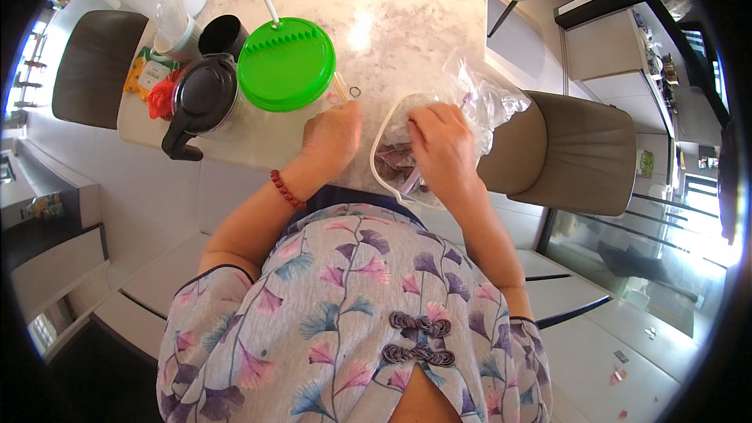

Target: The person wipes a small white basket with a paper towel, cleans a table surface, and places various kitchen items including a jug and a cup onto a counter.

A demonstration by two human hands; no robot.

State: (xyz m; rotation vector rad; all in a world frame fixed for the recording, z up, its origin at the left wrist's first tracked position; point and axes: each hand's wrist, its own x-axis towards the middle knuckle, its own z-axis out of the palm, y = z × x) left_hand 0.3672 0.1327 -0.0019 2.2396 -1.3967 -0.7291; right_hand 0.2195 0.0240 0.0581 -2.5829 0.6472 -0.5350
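Observation:
My left hand [332, 136] rests low over the marble-look table, its fingers curled. A thin light-coloured stick [340, 88] and a small dark ring [355, 91] lie just beyond its fingertips; whether the fingers pinch anything is hidden. My right hand [443, 144] is over a white-rimmed container [374, 155] at the table's near right edge. Its fingers curl down against clear plastic, and what they may hold cannot be seen. Dark reddish pieces [393, 161] show inside the container, beside a pale purple strip [411, 181]. A crumpled clear plastic bag [490, 103] spreads beyond the hand.
On the table [405, 23], left of centre, stand a green-lidded container [288, 70] with a white straw, a dark-lidded jug [205, 91], a black cup [223, 35] and a cup of clear straws [176, 41]. Chairs flank the table, including one [578, 153] at right.

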